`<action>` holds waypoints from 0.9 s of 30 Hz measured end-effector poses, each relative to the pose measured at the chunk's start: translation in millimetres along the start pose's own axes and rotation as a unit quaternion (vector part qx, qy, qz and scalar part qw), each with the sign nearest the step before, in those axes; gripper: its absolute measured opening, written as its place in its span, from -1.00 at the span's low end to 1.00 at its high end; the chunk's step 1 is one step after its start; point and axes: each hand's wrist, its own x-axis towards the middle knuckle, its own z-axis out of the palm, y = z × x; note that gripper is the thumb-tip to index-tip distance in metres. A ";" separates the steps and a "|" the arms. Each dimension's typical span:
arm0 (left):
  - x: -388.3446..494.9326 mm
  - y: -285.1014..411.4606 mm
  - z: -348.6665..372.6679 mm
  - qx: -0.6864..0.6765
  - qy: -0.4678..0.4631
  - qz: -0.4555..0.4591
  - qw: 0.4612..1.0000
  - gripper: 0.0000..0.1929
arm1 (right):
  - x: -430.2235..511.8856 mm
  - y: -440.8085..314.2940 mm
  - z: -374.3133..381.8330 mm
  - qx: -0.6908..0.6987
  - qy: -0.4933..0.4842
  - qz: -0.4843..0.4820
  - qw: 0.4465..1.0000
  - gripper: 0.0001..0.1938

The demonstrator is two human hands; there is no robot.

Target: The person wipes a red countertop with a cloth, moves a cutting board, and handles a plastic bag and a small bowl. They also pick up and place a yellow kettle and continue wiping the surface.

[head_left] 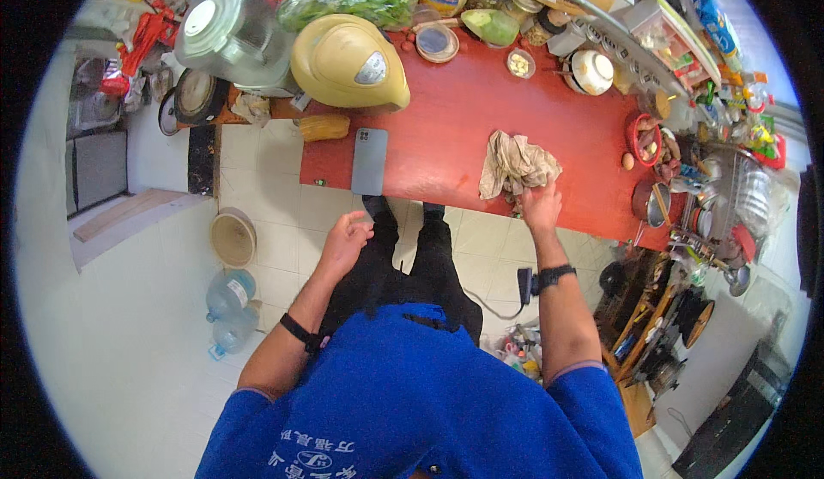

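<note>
My right hand (pixel 541 207) grips the near right edge of a crumpled beige cloth (pixel 515 165), which lies bunched on the red tabletop (pixel 438 138) by its front edge. Folds of the cloth hide some fingertips. In front of the table, my left hand (pixel 346 239) hovers over the floor, empty, its fingers loosely bent and apart. Nearest to it on the table is a blue-grey smartphone (pixel 369 162), lying face down at the front edge. A yellow oblong item (pixel 324 127) sits just left of the phone.
A yellow electric kettle (pixel 347 60) stands at the back left beside a large clear container (pixel 232 35). Jars, a small bowl of pale pieces (pixel 520 64) and a cut green vegetable (pixel 492 26) line the back. At right are a red basket (pixel 644 139), an egg (pixel 627 161) and a saucepan (pixel 651 203).
</note>
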 end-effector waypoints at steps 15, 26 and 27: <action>-11.6 -48.6 -16.2 0.083 -0.048 -0.086 0.992 -0.57 | -83.7 -124.5 109.3 0.044 -0.006 -0.249 0.968 -0.48; -7.1 -62.6 -18.7 0.039 -0.023 -0.080 0.996 -0.56 | 67.7 -44.0 18.7 0.052 0.098 -0.040 0.993 -0.26; -8.3 -66.1 -17.6 0.039 -0.023 -0.091 0.995 -0.57 | 84.0 -45.2 19.7 0.048 0.095 -0.032 0.994 -0.25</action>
